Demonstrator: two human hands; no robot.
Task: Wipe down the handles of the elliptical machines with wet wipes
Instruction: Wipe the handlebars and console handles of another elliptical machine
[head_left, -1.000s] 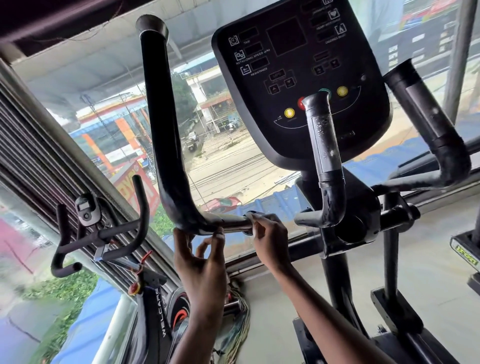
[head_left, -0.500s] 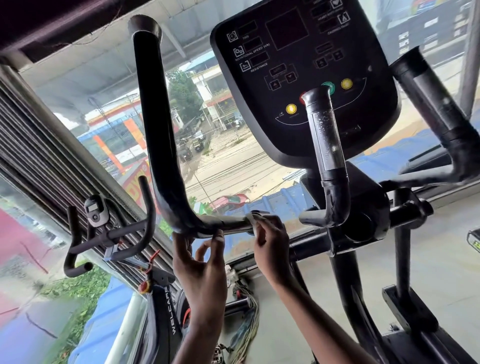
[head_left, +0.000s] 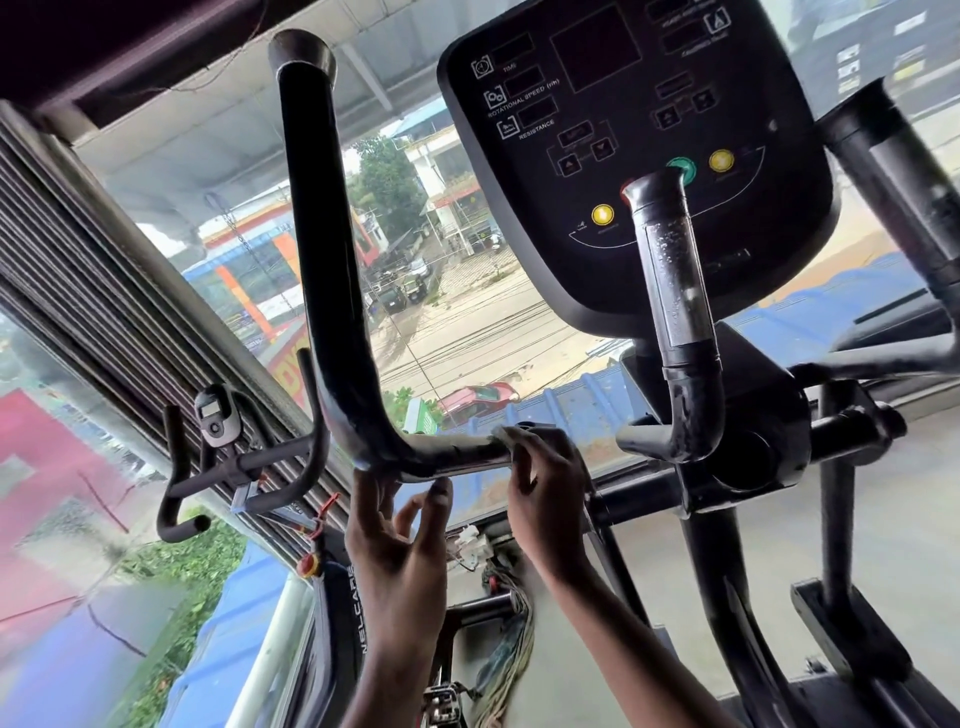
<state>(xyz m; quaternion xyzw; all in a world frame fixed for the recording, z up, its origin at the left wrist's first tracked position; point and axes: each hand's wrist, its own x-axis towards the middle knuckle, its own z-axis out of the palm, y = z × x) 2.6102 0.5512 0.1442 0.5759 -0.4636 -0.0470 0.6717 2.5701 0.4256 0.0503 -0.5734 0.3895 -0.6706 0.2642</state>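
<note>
1. Left hand (head_left: 400, 525): under the bend of the handle (head_left: 322, 260). The fingers are mostly straight and the tips touch the bar's underside. It holds nothing and looks to be steadying the bar.
2. Right hand (head_left: 545, 493): curled over the level run of the same handle, just right of the left hand. It presses a pale wipe (head_left: 506, 434) to the bar, and only an edge of the wipe shows above the fingers.
3. Handle: a long black tube. It rises from the bend to a capped end at upper left, and the level run leads right toward the pivot.
4. Step in hand, as I read it: wiping the low level run of this handle. I cannot tell whether the upright part has been done.
5. Next move likely calls for sliding the wipe left round the bend and up the tube. The left hand sits in that path and would have to shift clear. The wrap should stay snug round the bar.
6. Beyond: a short grip (head_left: 670, 280) with a speckled metal plate stands before the console (head_left: 623, 130). Another handle (head_left: 893, 171) is at the right edge. I cannot tell if either has been wiped.
7. Far left: a bike (head_left: 244, 462) by the window, well apart from the work.
</note>
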